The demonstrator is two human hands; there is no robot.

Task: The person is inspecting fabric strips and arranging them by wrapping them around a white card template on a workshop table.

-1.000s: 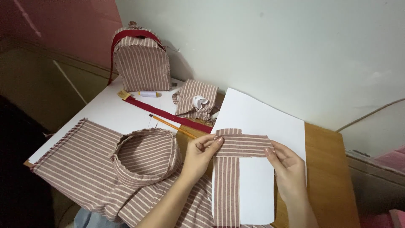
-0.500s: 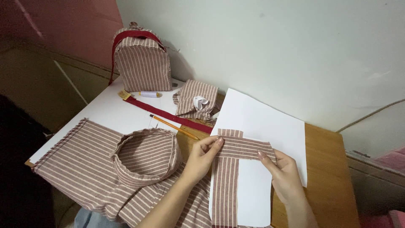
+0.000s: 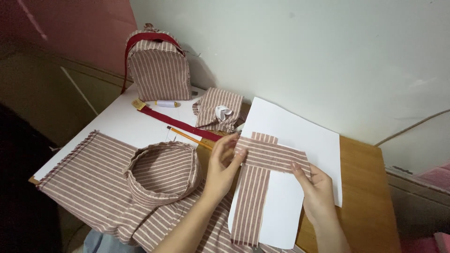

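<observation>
Both grips pinch crosswise striped strip (image 3: 274, 156): left hand (image 3: 224, 164), right hand (image 3: 318, 191).

Two crossed fabric strips (image 3: 262, 164), dusty rose with thin white stripes, lie over a plain white paper sheet (image 3: 300, 136) on a honey-brown wooden desk (image 3: 365, 187). The same rose-and-white stripe covers the round fabric cap piece (image 3: 161, 171), the flat fabric panel (image 3: 89, 180), the small folded cloth piece (image 3: 218, 110) and the miniature fabric backpack (image 3: 159, 68), which is trimmed with a dark red strap. A dark red ribbon band (image 3: 180, 124) crosses a white board (image 3: 117, 124) beside a yellow-orange pencil (image 3: 190, 137) and a white-and-yellow thread spool (image 3: 166, 103). The wall (image 3: 304, 56) is pale grey-white, with a pink panel (image 3: 79, 33) at left.
</observation>
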